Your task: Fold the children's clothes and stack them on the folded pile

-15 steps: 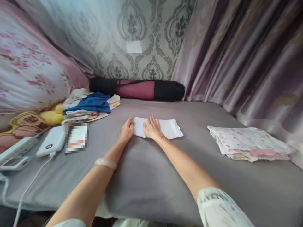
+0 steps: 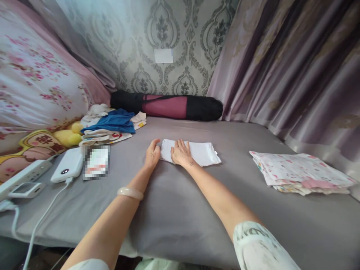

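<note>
A folded white cloth (image 2: pixel 202 153) lies on the grey bed sheet (image 2: pixel 174 210) in the middle of the view. My right hand (image 2: pixel 181 153) rests flat on the cloth's left part, fingers stretched out. My left hand (image 2: pixel 152 153) lies just beside the cloth's left edge, fingers extended and touching that edge. A pale bangle sits on my left wrist. Neither hand grips anything.
A folded patterned cloth stack (image 2: pixel 300 173) lies at the right. A heap of clothes with a blue garment (image 2: pixel 112 122) sits at the back left, a rolled black-and-maroon bag (image 2: pixel 168 105) along the wall. A power bank (image 2: pixel 69 165), cable and power strip (image 2: pixel 22 174) lie left. Curtains hang right.
The view has shifted slightly. My left hand has moved a little off the cloth's edge, with its fingers straighter; the right hand stays flat on the cloth.
</note>
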{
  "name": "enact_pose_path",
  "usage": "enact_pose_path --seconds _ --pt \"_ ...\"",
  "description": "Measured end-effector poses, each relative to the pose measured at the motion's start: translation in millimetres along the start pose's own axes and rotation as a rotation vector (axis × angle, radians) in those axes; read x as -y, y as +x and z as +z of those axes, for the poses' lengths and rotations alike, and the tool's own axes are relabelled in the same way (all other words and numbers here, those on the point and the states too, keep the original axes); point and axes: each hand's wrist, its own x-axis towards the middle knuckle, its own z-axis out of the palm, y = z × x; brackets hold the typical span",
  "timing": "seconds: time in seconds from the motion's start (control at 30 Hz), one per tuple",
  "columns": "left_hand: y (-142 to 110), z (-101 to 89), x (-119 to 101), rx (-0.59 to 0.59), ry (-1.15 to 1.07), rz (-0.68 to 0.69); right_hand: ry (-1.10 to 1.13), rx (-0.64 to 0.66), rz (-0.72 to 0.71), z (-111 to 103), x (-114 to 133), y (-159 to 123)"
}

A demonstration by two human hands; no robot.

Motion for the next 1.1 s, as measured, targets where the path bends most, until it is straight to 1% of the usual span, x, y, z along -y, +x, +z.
enact_pose_path --seconds 0.13,0.23,0.37,0.57,0.7,0.73,0.8,0.87,0.9,1.0,1.1 --pt "0 -0.4 -2 -0.011 -0.02 -0.005 0.035 -0.052 -0.093 4 19 7" --pt "0 -0.2 -3 -0.021 -0.021 -0.018 0.049 -0.036 -0.121 12 28 15" --pt "0 0.8 -2 -0.02 -0.04 -0.035 0.063 0.063 -0.145 22 29 23" --pt "0 0.2 -5 -0.001 -0.014 -0.04 0.075 0.086 -0.153 23 28 23" --pt "-3 -3.4 -13 0.036 0.052 -0.016 0.164 0.103 -0.149 17 28 25" --pt "-4 -4.1 -15 0.048 0.078 0.001 0.204 0.081 -0.15 15 26 26" --pt "-6 -4.5 -18 0.085 0.15 0.052 0.27 -0.01 -0.14 8 19 25" --pt "-9 -3.1 -19 0.131 0.245 0.135 0.278 -0.099 -0.117 1 7 20" --pt "-11 -1.8 -20 0.154 0.299 0.188 0.258 -0.119 -0.103 -3 0 16" --pt "-18 2.2 -23 0.227 0.461 0.353 0.152 -0.079 -0.074 -13 -25 -1" --pt "-23 3.6 -27 0.323 0.573 0.463 0.058 -0.016 -0.06 -18 -43 -15"
